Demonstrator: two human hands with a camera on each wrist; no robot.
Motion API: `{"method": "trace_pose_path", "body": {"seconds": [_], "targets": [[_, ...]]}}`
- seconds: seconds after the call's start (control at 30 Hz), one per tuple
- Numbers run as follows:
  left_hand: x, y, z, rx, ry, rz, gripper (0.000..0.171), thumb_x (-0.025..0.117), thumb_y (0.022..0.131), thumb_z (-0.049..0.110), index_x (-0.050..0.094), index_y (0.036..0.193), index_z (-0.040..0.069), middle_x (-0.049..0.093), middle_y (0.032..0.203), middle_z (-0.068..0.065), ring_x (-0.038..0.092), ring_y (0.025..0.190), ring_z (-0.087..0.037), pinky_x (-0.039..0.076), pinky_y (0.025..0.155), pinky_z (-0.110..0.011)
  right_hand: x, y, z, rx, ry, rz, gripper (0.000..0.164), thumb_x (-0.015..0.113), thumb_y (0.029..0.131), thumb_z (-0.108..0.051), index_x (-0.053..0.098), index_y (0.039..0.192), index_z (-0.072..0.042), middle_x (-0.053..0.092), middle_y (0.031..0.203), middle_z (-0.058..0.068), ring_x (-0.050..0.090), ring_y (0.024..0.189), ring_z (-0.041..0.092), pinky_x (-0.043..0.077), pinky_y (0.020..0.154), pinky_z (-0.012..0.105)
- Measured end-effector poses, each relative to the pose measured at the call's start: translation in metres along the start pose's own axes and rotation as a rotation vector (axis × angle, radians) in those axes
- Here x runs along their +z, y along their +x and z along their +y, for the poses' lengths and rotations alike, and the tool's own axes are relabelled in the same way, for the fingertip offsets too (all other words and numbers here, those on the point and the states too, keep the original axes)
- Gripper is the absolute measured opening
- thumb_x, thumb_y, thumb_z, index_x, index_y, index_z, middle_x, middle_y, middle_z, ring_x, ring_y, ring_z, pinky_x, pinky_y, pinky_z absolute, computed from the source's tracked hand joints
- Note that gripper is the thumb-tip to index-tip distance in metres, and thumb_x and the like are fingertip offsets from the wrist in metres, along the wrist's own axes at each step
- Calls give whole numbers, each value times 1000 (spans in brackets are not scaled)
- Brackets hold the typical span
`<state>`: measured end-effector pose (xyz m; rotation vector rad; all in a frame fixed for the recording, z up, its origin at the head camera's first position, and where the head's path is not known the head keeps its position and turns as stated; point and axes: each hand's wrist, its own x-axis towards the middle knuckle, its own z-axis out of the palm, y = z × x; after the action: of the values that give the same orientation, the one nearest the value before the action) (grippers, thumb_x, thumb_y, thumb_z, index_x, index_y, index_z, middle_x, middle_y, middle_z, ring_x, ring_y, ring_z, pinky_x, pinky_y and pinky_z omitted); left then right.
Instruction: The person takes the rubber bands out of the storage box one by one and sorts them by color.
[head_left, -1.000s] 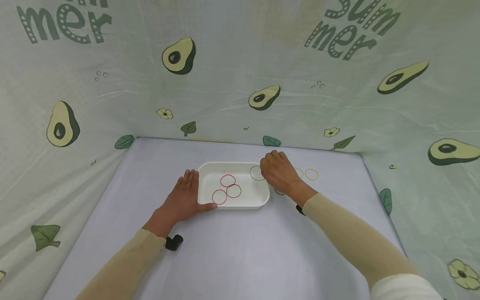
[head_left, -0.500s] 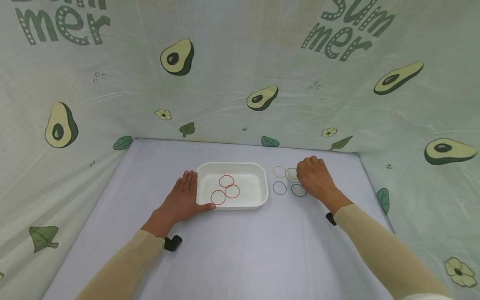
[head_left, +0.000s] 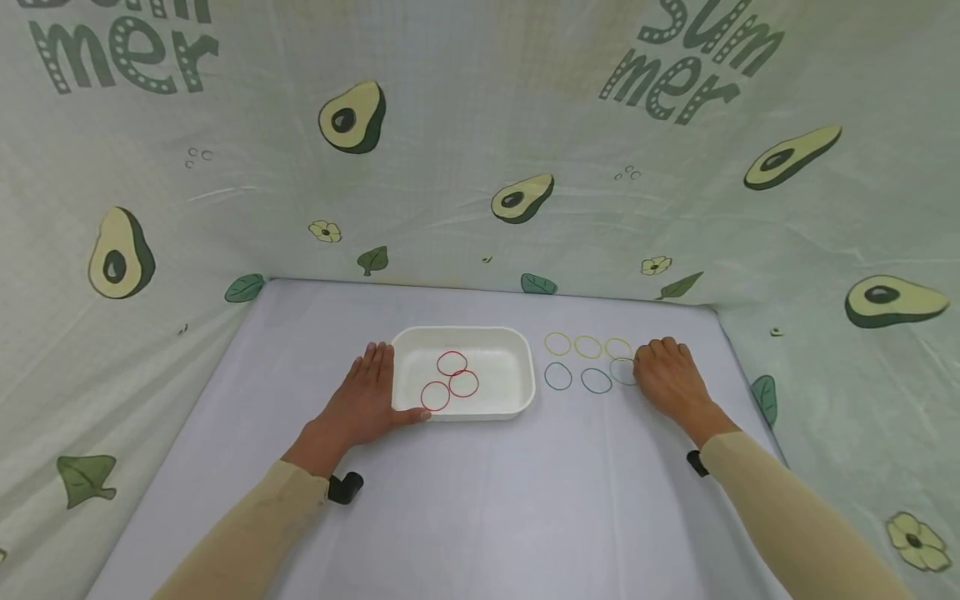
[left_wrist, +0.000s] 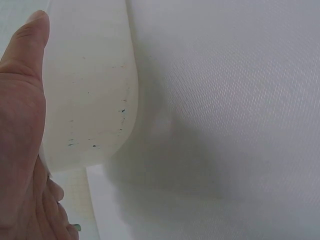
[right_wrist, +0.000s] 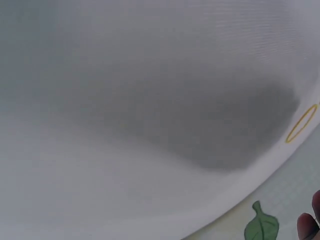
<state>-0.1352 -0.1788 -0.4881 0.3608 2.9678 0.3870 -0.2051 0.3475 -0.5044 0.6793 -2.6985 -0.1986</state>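
Note:
My right hand (head_left: 671,383), fingers curled, pinches the right edge of a thin green rubber band (head_left: 622,359) at the right of the table. To its left lie two more green rubber bands (head_left: 596,369), and behind them is a row of yellow rubber bands (head_left: 588,337). My left hand (head_left: 360,400) rests against the left end of a white tray (head_left: 504,371), fingers straight and thumb along the near rim. Several red rubber bands (head_left: 465,370) lie inside the tray, partly overlapping. In the left wrist view, the palm (left_wrist: 20,125) is against the tray's outer wall (left_wrist: 90,90).
A white cloth covers the table (head_left: 480,508). Behind and beside it hangs a pale curtain (head_left: 435,167) printed with avocados and leaves. One yellow band (right_wrist: 301,123) shows at the right wrist view's edge.
My right hand has moved from above the tray's right end to the right, carrying the green rubber band past the yellow ones to the end of the green row. My left hand stays put.

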Motion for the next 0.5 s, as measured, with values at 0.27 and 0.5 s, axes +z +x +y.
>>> {"method": "trace_pose_path", "body": {"seconds": [0.27, 0.5], "targets": [[0, 0, 0, 3, 4, 4, 130, 68, 89, 75, 10, 162, -15, 13, 172, -33, 8, 162, -49, 16, 131, -60, 11, -15, 8, 21, 14, -19, 15, 65, 95, -7, 57, 88, 3, 53, 79, 14, 52, 85, 40, 42, 70, 48], [0, 0, -1, 3, 0, -2, 131, 68, 88, 76, 9, 163, -15, 12, 172, -33, 7, 162, -48, 16, 131, -60, 15, -20, 7, 23, 13, -29, 17, 67, 95, -7, 56, 85, 1, 52, 77, 13, 52, 84, 39, 42, 69, 47]]}}
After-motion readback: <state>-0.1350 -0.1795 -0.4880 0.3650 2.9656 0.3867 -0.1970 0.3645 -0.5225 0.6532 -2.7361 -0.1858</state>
